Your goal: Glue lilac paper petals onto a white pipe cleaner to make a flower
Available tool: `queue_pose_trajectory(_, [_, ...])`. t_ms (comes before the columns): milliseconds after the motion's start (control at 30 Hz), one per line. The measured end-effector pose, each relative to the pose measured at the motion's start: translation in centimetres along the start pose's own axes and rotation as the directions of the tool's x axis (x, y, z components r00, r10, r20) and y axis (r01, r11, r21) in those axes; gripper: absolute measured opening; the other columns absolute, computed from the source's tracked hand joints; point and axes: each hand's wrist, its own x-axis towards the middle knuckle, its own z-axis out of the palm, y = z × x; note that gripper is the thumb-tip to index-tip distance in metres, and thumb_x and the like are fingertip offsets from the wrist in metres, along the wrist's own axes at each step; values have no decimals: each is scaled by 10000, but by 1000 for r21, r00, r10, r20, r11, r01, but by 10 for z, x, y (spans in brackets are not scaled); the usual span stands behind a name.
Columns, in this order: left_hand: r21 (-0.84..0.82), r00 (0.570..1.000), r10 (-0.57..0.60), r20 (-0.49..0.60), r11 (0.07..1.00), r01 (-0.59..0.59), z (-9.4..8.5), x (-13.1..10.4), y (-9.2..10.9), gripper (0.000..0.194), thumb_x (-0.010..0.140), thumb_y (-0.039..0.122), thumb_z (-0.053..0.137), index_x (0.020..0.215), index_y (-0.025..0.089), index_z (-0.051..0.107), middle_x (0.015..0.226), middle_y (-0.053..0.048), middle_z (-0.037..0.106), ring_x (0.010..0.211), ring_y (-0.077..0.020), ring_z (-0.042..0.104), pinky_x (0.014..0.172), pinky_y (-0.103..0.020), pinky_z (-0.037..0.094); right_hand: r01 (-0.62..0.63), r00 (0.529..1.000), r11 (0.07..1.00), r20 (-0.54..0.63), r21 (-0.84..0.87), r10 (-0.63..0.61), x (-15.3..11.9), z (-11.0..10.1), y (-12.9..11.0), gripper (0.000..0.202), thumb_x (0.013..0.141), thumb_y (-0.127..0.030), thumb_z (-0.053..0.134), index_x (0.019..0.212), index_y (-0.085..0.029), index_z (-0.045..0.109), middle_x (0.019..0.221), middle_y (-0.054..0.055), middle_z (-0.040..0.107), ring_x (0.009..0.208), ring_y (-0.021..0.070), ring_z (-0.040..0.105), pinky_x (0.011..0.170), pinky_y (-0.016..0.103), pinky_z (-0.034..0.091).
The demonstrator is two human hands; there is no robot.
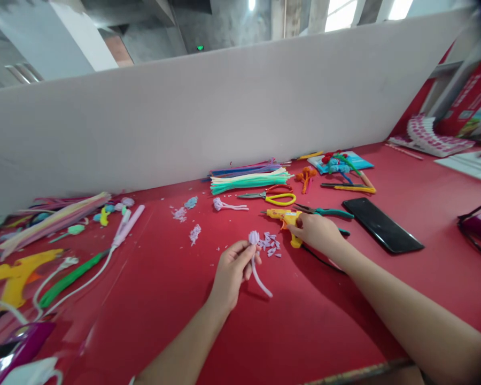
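Lying at the near left, one yellow glue gun [20, 272] is pointing right; at centre, the left hand [233, 267] is pinching a lilac flower [254, 238] at its head, thumb and fingers clamped on it, the stem [258, 278] curving toward near right; lilac clippings [269, 244] are lying just beside; farther right, the right hand [316, 231] is touching a second glue gun [282, 214], its fingers' closure impossible to tell; a black phone [382, 224] is lying at the right

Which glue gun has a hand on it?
The right-hand glue gun, nozzle pointing left, under the right hand. The far-left glue gun points right, with no hand on it.
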Motion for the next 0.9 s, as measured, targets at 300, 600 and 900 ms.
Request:
queue_pose_trajectory(300, [-256, 986, 84, 146, 966, -44, 8, -6, 3, 98, 753, 226, 647, 760, 144, 699, 905, -47, 633, 878, -128, 550, 836, -225, 400, 96, 994, 923, -80, 371, -71, -17, -4, -26, 356, 859, -449, 329, 811, -169, 543, 602, -11, 580, 448, 106, 495, 417, 211, 334])
queue_pose_trajectory(600, [-347, 955, 36, 293, 935, 71, 34, -23, -8, 107, 760, 238, 652, 797, 145, 689, 807, -38, 595, 798, -137, 535, 839, -303, 404, 213, 962, 647, -41, 732, -271, -56, 2, -51, 143, 807, -332, 542, 800, -189, 548, 677, -12, 556, 551, 120, 520, 500, 226, 385])
queue_pose_trajectory(900, [-207, 959, 29, 283, 978, 32, 31, -29, -8, 118, 763, 272, 652, 733, 165, 690, 750, -13, 623, 773, -122, 539, 768, -229, 381, 349, 932, 676, -314, 649, -179, -39, -17, -35, 166, 773, -258, 582, 926, -195, 582, 770, 2, 488, 624, 130, 478, 562, 250, 413])
